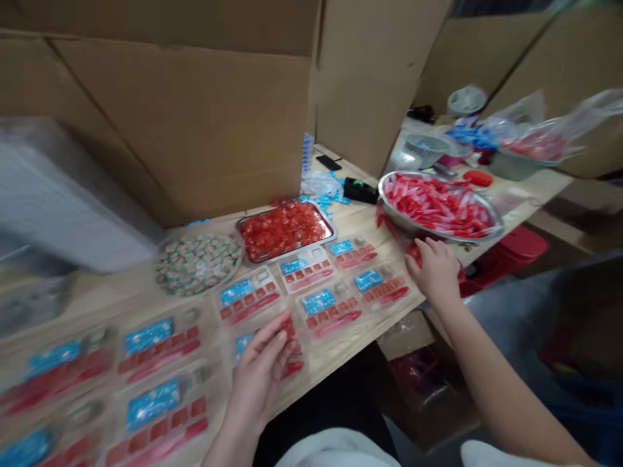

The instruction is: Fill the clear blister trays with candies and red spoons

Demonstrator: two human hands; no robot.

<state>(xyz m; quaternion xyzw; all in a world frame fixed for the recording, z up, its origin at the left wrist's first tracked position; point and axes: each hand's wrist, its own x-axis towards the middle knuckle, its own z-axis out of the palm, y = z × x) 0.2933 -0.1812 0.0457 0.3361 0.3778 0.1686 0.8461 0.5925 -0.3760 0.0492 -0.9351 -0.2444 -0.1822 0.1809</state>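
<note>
My left hand [265,363] is closed in a pinch on small red pieces [289,328], above a clear plastic tray at the front of the table. My right hand [435,271] is curled at the table's edge, just below a metal bowl [497,228] heaped with red-and-pale slim pieces [433,204]. Something red [415,253] shows at its fingertips; its kind is blurred. Between the hands lie clear trays, such as one tray [331,310], each with a blue packet [318,301], red-brown squares and a red slim piece.
Behind the trays stand a metal tray [332,228] of red pieces [282,227] and a round dish [238,256] of small pale-green pieces. Cardboard walls [195,123] close off the back. A black object [360,191] lies beside the bowl. Below right is a red stool [523,246].
</note>
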